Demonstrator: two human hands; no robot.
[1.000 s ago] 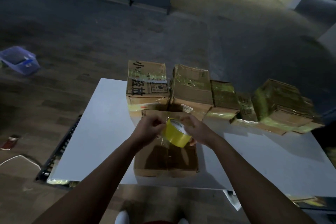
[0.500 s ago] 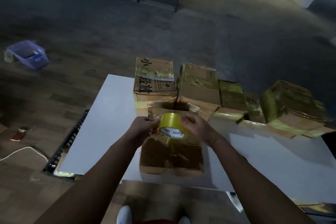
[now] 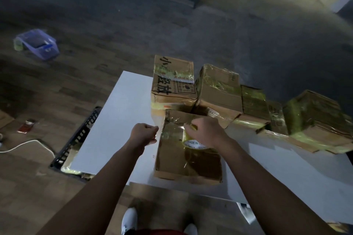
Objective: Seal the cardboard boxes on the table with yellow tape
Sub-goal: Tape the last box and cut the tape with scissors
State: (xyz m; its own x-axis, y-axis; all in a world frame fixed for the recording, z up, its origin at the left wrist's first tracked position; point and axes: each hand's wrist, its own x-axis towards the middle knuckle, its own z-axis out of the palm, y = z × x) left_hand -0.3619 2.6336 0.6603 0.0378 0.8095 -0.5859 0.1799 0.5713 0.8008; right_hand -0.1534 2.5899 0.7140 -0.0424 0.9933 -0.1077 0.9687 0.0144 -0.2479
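Back-row boxes (image 3: 217,89) already wrapped in yellow — front box (image 3: 188,160) in progress. Left hand (image 3: 143,134) pinches the tape end; right hand (image 3: 205,132) curls over the tape roll (image 3: 194,144), box beneath its fingertips

Both of my forearms enter from the lower edge, bare, and extend forward, converging somewhat toward the middle. My left hand (image 3: 144,133) is closed into a loose fist, knuckles up, thumb and fingertips pinched together at its right side; what they pinch is too thin and blurred to identify. The wrist is straight, in line with the forearm. My right hand (image 3: 205,132) sits near it, slightly farther forward, palm down, fingers curled and pointing left toward the other hand. Its wrist bends slightly inward. The two hands are apart, not touching. My right fingertips are partly blurred.
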